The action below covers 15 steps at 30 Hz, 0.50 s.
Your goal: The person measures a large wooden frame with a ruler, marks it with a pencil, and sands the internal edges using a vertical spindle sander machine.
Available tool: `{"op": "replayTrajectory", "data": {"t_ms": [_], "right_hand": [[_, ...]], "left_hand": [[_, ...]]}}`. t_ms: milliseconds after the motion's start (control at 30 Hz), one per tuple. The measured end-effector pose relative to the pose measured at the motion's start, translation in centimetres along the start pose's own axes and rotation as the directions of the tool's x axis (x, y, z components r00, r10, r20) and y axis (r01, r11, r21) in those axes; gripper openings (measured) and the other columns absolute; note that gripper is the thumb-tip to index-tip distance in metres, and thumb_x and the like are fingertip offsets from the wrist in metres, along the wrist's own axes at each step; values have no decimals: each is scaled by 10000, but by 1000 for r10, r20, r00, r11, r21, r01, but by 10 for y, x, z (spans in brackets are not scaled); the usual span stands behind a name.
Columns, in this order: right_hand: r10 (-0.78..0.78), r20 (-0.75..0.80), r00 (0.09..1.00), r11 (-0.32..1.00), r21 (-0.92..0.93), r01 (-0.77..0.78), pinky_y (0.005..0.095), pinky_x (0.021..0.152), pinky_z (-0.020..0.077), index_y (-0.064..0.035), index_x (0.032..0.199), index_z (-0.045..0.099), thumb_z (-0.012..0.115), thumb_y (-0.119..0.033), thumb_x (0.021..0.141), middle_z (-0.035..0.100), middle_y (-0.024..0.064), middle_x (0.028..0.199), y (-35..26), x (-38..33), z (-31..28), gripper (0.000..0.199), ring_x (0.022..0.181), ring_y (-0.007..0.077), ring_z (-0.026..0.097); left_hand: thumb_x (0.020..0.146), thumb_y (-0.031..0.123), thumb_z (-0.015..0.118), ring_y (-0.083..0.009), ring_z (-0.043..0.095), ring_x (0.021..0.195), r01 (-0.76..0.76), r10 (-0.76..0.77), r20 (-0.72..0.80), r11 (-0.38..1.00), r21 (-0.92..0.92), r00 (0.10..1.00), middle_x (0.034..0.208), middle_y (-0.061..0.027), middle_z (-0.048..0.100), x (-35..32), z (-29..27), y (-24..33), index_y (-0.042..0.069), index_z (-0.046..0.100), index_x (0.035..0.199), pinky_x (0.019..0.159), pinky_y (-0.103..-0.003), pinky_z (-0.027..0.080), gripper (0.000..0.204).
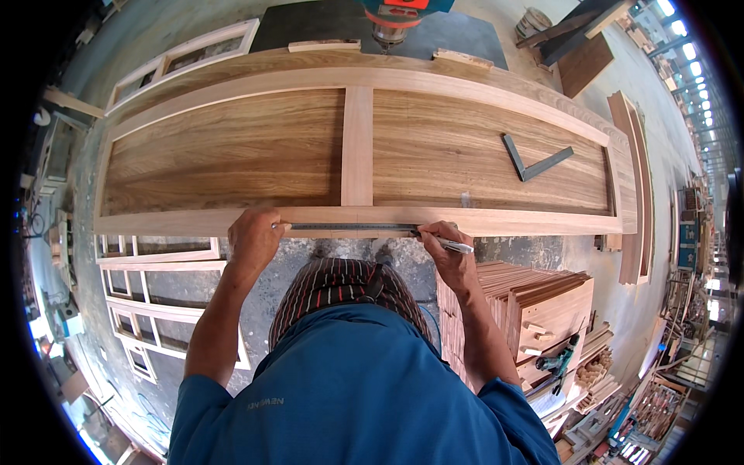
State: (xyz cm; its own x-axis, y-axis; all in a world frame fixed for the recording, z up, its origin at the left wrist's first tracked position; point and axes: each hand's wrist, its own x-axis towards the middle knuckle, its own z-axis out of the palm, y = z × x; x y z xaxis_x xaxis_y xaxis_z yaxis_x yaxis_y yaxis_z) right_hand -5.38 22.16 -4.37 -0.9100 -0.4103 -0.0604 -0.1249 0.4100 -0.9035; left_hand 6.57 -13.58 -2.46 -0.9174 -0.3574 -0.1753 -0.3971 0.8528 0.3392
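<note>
At the frame's near rail, the right hand (456, 265) grips a pale pen (457, 246) by the dark steel rule's (349, 227) right end; the left hand (254, 239) touches its other end, though I cannot tell whether it pinches or presses. At 4 o'clock stands a board stack (502, 298); at 8, pale frames (167, 311) lie on the stained floor (271, 271). Beyond the rule, the wooden frame (357, 147) surrounds grained panels (232, 147), an angle square (525, 172) at 2 o'clock. A power tool (391, 23) shows at 12, roof lights (689, 51) far off at 2.
</note>
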Motion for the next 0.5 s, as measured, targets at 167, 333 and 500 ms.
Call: {"op": "replayTrajectory", "data": {"t_ms": [167,333,500], "right_hand": [[3,-6,1000,1000,4,-3,309,762,556,-17,1035,733,700,-103,929,756,145,909,5,-1,2,140,808,205,717],[49,-1,999,994,93,-49,300,789,546,0,1035,744,688,-109,953,760,121,897,6,0,1,147,834,179,703],[112,-41,993,936,339,-91,287,872,539,34,1031,737,654,-134,1017,768,105,945,16,-3,-1,188,885,149,699]], "left_hand": [[860,285,793,-402,672,962,-3,3,-12,1000,8,1000,925,-208,707,-1,-3,3,83,761,947,846,-537,523,222],[859,284,795,-403,673,961,-20,20,-19,1000,-1,1000,933,-214,706,0,1,-1,82,769,963,844,-537,523,229],[860,286,797,-406,675,967,-7,7,-10,1000,9,1000,944,-228,709,-1,-1,2,78,776,989,843,-539,522,245]]}}
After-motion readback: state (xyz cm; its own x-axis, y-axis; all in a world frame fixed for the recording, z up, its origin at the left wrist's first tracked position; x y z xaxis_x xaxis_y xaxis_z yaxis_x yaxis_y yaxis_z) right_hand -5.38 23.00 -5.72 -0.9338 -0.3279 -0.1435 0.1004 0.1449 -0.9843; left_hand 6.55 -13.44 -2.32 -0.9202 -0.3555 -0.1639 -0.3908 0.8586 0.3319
